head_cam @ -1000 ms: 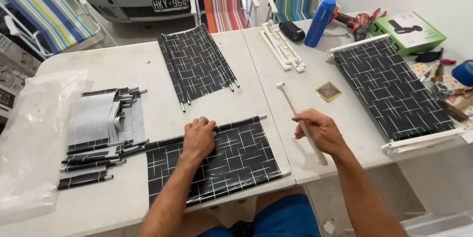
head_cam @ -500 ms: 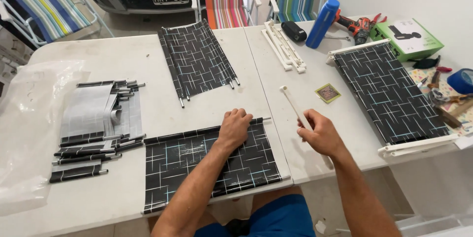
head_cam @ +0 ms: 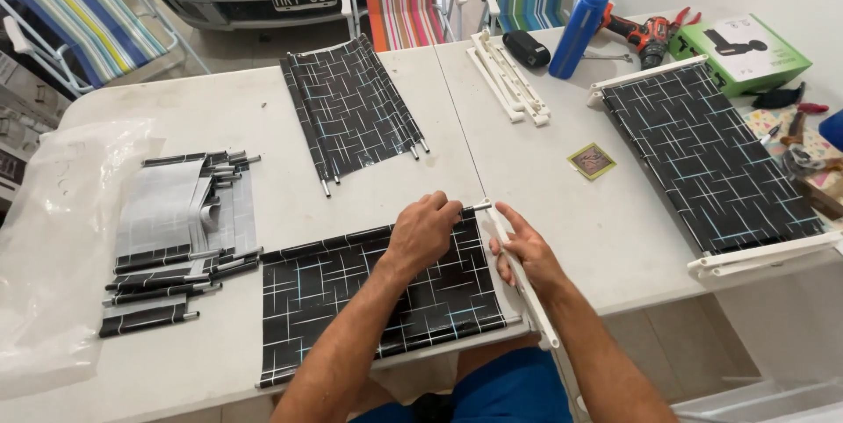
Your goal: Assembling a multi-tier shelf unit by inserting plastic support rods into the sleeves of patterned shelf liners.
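Change from the earlier views: the left hand (head_cam: pixel 424 231) no longer rests flat on the middle of the black patterned fabric panel (head_cam: pixel 378 296) but grips the metal rod end (head_cam: pixel 479 207) at the panel's upper right corner. The right hand (head_cam: pixel 525 252) brings the white plastic bar (head_cam: pixel 527 287) from the bare table (head_cam: pixel 544 177) right of the panel against the panel's right edge, its tip meeting the rod end.
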